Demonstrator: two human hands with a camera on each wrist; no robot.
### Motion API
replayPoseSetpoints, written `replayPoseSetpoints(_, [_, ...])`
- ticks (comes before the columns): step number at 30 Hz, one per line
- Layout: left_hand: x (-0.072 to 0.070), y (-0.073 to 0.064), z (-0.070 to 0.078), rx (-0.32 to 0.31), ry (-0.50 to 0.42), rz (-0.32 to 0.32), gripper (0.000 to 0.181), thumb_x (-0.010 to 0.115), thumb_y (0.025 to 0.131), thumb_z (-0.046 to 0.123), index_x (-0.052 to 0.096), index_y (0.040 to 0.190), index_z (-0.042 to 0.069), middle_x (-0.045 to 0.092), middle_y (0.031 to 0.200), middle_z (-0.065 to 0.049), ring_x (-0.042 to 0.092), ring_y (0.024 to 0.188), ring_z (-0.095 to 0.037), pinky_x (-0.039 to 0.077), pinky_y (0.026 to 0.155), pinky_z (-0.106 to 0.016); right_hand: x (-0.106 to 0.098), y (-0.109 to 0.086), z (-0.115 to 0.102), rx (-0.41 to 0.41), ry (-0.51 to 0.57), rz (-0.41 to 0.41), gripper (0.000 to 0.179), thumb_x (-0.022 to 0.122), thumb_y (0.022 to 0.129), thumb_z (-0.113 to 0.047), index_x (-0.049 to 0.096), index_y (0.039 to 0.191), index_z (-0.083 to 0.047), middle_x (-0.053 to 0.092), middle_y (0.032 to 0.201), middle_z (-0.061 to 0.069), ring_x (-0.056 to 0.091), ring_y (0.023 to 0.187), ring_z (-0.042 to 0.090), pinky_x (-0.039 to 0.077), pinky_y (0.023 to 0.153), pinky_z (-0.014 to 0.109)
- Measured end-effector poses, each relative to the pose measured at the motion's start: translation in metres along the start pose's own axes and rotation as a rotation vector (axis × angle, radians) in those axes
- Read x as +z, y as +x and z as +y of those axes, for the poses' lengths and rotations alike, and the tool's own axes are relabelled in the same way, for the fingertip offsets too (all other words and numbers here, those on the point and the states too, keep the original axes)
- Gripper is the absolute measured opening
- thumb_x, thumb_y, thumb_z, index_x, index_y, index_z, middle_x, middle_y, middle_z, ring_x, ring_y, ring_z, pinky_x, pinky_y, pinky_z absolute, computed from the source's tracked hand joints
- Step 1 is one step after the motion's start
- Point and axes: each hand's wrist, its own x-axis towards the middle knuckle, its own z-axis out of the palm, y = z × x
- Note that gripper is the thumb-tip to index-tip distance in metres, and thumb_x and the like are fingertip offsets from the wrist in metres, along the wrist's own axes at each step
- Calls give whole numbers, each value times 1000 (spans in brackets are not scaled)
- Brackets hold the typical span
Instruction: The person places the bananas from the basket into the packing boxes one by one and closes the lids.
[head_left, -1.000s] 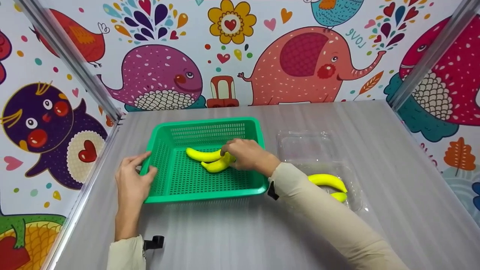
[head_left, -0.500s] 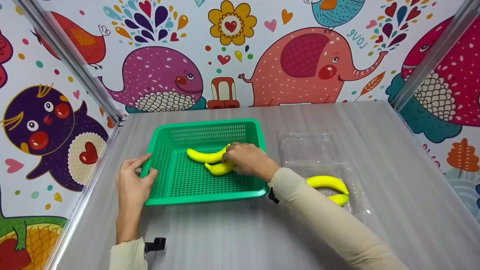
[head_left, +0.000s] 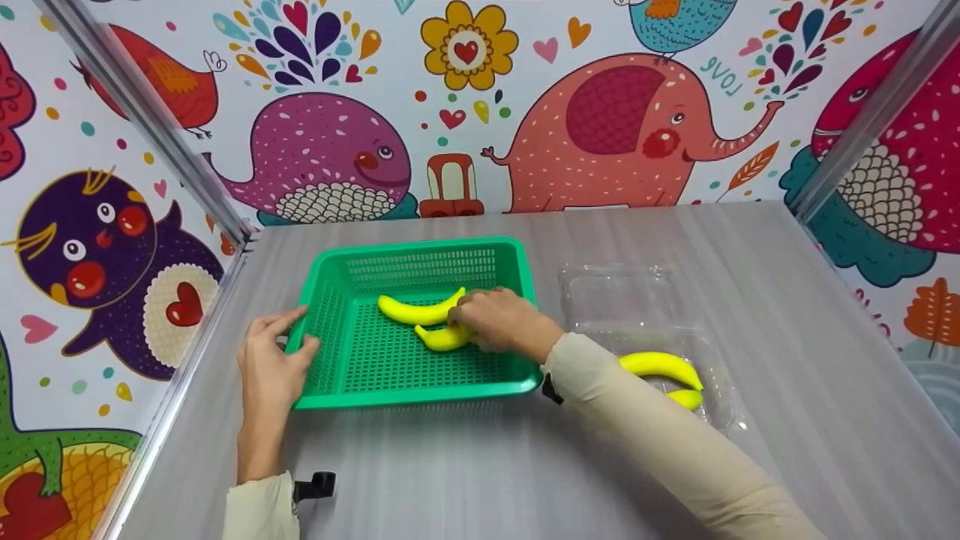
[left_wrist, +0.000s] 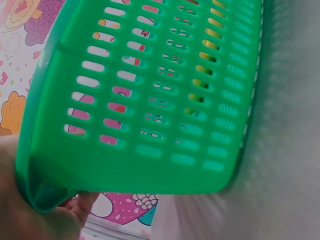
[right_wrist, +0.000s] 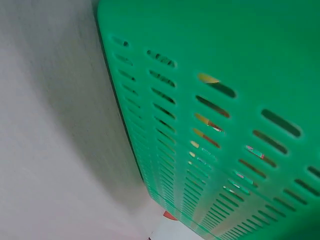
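Observation:
The green slotted basket (head_left: pixel 420 395) stands on the table in the head view. My left hand (head_left: pixel 274 367) grips its left rim, thumb on the inner side; the left wrist view shows that hand (left_wrist: pixel 40 215) at the rim's corner. Reaching over the right side, my right hand (head_left: pixel 499 322) holds the nearer yellow banana (head_left: pixel 439 339) by its right end, which the fingers hide. Just behind it lies a second banana (head_left: pixel 412 310) on the basket floor. In the right wrist view the basket's slotted outer wall (right_wrist: pixel 240 50) hides the right hand.
Right of the basket, an open clear plastic clamshell box (head_left: pixel 626 296) lies on the grey table (head_left: pixel 420 480). Two bananas rest in its near half, an upper one (head_left: pixel 664 366) and a lower one (head_left: pixel 686 397) partly behind my right sleeve (head_left: pixel 660 427). Patterned walls enclose the back and sides.
My right hand and the nearer banana have shifted slightly right and toward me inside the basket, showing more of the banana behind. My left hand has stayed on the rim.

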Motion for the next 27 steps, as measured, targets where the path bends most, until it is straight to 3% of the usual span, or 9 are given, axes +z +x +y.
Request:
replayPoseSetpoints(9, [0,2,2,20,7,14,43,73,93,0,77,134,7,67,124,-22,65,103,-32,43,81,-32,-13,-5,11,-48,281,59,38,76,102,-16,73,139,-12,72,138,5,66,123,25,56,110,46])
replayPoseSetpoints(15, [0,1,1,14,10,4,43,72,93,0,77,135,6,66,124,-22,64,105,-33,42,82,-32,-21,-12,14,-89,368,84,40,77,102,-20,72,140,-12,71,138,6,63,126,26,49,115,56])
replayPoseSetpoints(21, [-1,0,-1,3,12,-9,43,71,94,0,76,136,7,65,124,-21,63,107,-31,39,81,-24,-34,-24,13,-139,520,83,41,75,103,-19,70,142,-11,70,140,5,62,125,24,52,114,42])
replayPoseSetpoints(27, [0,1,0,4,19,-20,43,71,95,1,75,138,7,65,124,-20,63,107,-31,41,81,-28,-49,-45,13,-148,546,91,41,76,102,-20,70,142,-13,69,138,4,61,125,22,55,112,39])
